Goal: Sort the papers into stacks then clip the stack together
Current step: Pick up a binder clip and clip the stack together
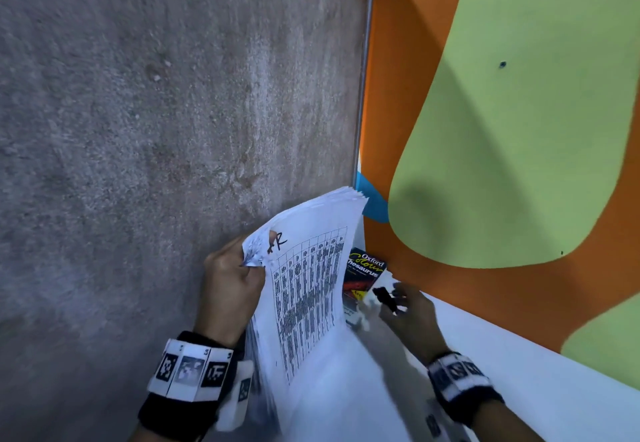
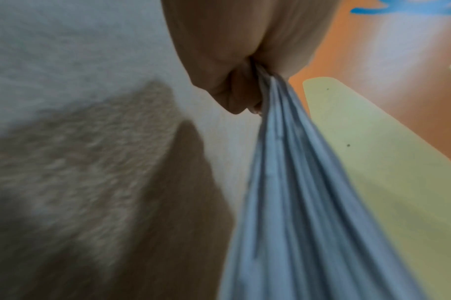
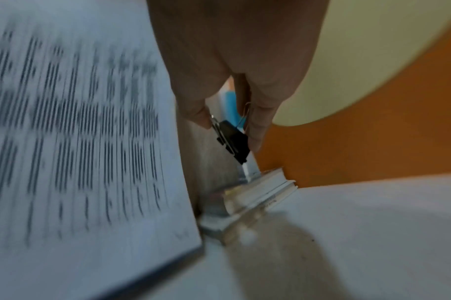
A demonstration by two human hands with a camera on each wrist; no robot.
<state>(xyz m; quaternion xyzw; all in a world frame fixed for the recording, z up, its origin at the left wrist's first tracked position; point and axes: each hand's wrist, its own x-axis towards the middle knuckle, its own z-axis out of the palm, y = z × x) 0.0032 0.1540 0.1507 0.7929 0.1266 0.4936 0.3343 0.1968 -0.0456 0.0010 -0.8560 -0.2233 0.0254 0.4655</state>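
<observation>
- Your left hand [image 1: 231, 289] grips the paper stack [image 1: 308, 289] at its top corner, sheets hanging below.
- Your right hand [image 1: 410, 317] pinches the black binder clip [image 1: 385, 297], just beside the stack.

A thick stack of white papers [image 1: 308, 289] stands tilted, bottom edge on the white desk [image 1: 519, 372], printed table with a handwritten "R" facing right. A black binder clip [image 1: 386, 297] hangs in the air just beside it.
</observation>
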